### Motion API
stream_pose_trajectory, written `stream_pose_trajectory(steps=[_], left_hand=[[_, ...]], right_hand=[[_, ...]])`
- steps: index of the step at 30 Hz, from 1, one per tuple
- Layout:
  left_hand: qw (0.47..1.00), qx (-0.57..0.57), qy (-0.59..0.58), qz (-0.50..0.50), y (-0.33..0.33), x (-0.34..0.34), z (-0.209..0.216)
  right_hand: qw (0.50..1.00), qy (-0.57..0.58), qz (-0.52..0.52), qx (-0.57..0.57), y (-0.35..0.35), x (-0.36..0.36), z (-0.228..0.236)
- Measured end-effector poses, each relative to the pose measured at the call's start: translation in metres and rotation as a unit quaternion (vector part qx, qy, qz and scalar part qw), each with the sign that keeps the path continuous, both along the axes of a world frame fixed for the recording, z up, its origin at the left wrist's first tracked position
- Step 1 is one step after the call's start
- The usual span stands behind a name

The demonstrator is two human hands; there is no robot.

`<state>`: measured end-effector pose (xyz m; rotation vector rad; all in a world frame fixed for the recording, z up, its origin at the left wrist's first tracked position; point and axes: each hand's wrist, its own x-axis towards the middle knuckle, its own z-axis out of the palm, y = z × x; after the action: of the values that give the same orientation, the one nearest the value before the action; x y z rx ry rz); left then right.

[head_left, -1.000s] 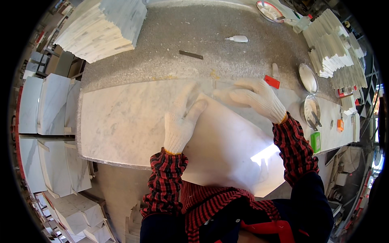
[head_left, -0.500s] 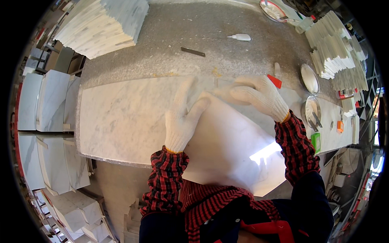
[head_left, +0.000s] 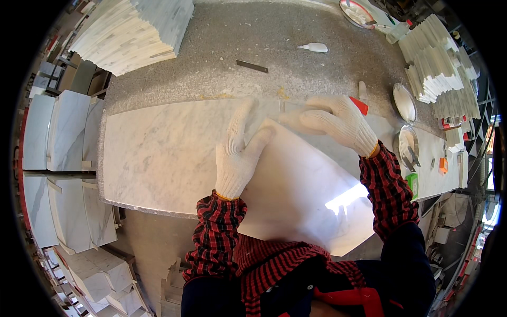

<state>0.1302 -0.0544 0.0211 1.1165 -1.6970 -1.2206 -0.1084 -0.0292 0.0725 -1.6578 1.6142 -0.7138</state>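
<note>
A polished white marble tile (head_left: 301,185) lies at an angle over a larger grey-veined marble slab (head_left: 158,148), its near end against my body. My left hand (head_left: 236,158), in a white knit glove, is open: the thumb rests at the tile's far corner and the fingers stretch forward, apart from the thumb, over the slab. My right hand (head_left: 343,124), gloved likewise, is closed just beyond the tile's far right edge. Its fingertips are blurred, and whatever they pinch cannot be made out.
Stacked marble strips (head_left: 140,37) stand far left, more pieces (head_left: 433,63) far right. A flat metal bar (head_left: 252,66) and white squeeze bottle (head_left: 315,47) lie beyond the slab. Right are metal bowls (head_left: 404,103), a green box (head_left: 412,185) and an orange item (head_left: 443,165). Marble blocks (head_left: 68,132) stand left.
My right hand and forearm have shifted very slightly to the right. The left hand and the tile keep their places.
</note>
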Motion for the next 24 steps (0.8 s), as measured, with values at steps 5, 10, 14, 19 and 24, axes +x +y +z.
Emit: stream_pose_trajectory(steps=[5, 10, 14, 19, 24], left_hand=[[0.999, 0.004, 0.032, -0.002, -0.002, 0.001, -0.009], [0.999, -0.008, 0.034, 0.005, -0.002, 0.001, -0.015], [1.000, -0.002, -0.008, -0.011, -0.002, 0.003, -0.004], [0.999, -0.029, -0.015, -0.040, -0.004, 0.000, -0.009], [0.996, 0.013, -0.056, -0.075, -0.006, 0.001, -0.009]], right_hand=[[1.000, 0.002, 0.000, 0.003, -0.001, 0.002, 0.001], [0.999, -0.031, 0.011, -0.006, 0.000, 0.001, 0.000], [0.991, -0.118, -0.042, 0.048, 0.007, -0.009, 0.002], [0.982, -0.140, -0.124, -0.004, 0.008, -0.048, -0.052], [0.969, -0.098, -0.204, -0.095, -0.021, -0.078, -0.123]])
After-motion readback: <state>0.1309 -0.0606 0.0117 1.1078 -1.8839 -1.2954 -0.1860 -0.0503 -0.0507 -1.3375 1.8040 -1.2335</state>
